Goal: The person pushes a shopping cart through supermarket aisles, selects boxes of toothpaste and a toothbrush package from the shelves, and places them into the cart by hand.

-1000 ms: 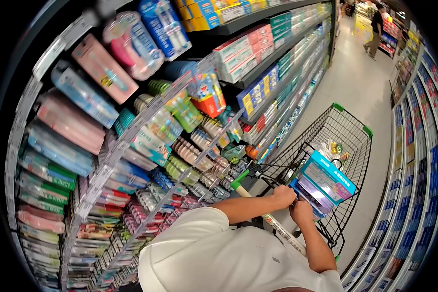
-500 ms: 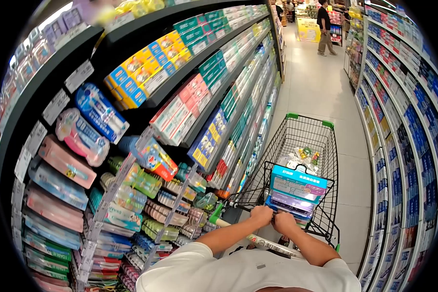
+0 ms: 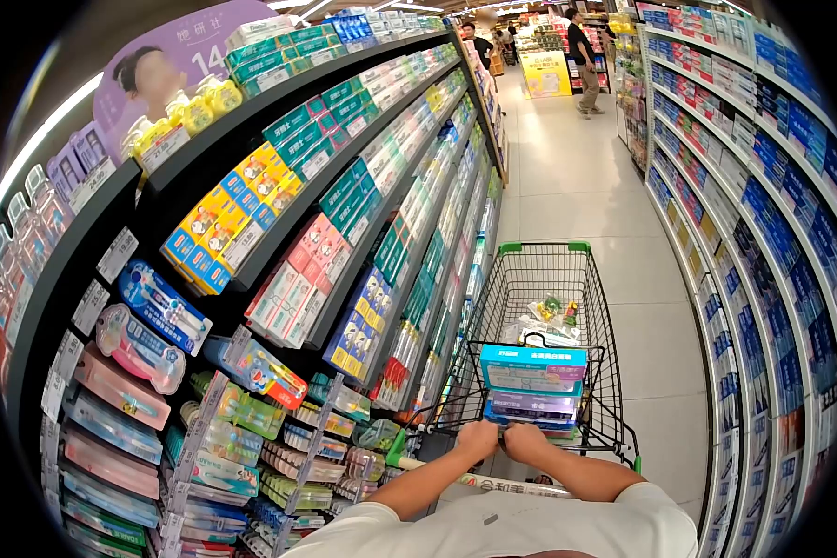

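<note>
My left hand (image 3: 477,441) and my right hand (image 3: 527,444) are both closed, side by side above the near end of a black wire shopping cart (image 3: 597,321). A small dark thing shows between them; what the fingers grip is hidden. Just beyond my knuckles, a stack of boxes sits in the cart's near part, with a teal box (image 3: 533,369) on top and purple and blue ones below. The cart's handlebar (image 3: 507,484), white with printed characters, runs under my forearms. Deeper in the basket lies a clear plastic bag (image 3: 549,319) with green and yellow contents.
Shelves of toothpaste boxes (image 3: 351,200) line the left, with packaged toothbrushes (image 3: 165,305) hanging nearer. More stocked shelves (image 3: 763,205) run along the right. The tiled aisle floor (image 3: 577,191) leads ahead to a person in black (image 3: 581,56) and a yellow display (image 3: 546,74).
The view has tilted up and turned slightly, so the cart and hands appear further left. More of the upper left shelf shows. Both hands stay closed together.
</note>
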The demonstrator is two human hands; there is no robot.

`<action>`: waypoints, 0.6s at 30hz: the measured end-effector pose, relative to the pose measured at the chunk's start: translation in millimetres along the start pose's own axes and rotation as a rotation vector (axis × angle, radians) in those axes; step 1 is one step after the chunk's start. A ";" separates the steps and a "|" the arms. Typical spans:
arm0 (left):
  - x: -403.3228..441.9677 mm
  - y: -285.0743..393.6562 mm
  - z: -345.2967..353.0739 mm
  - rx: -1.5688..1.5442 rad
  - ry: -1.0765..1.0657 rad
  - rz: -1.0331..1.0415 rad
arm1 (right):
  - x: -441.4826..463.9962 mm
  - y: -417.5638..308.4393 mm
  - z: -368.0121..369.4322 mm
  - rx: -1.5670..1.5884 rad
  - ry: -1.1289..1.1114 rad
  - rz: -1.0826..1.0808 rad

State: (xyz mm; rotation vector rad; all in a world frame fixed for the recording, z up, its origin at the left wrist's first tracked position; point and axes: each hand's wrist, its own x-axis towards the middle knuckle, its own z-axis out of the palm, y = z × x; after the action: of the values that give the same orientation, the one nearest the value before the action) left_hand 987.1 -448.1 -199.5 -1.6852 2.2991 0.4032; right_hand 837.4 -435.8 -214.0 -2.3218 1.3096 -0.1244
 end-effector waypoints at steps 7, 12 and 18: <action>15.1 6.1 -6.0 -0.007 0.041 -0.003 | 7.3 14.2 -13.7 0.010 0.020 -0.030; 19.5 12.2 -23.2 -0.019 0.036 -0.022 | 17.8 29.9 -8.1 0.009 0.062 -0.098; 30.9 10.0 -27.1 -0.026 0.000 -0.013 | 22.9 27.4 -29.3 -0.026 0.003 -0.063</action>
State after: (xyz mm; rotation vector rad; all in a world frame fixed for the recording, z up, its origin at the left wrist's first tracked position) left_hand 967.3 -482.5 -185.1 -1.7114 2.2911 0.4328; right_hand 819.5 -477.0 -203.4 -2.3870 1.2469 -0.1317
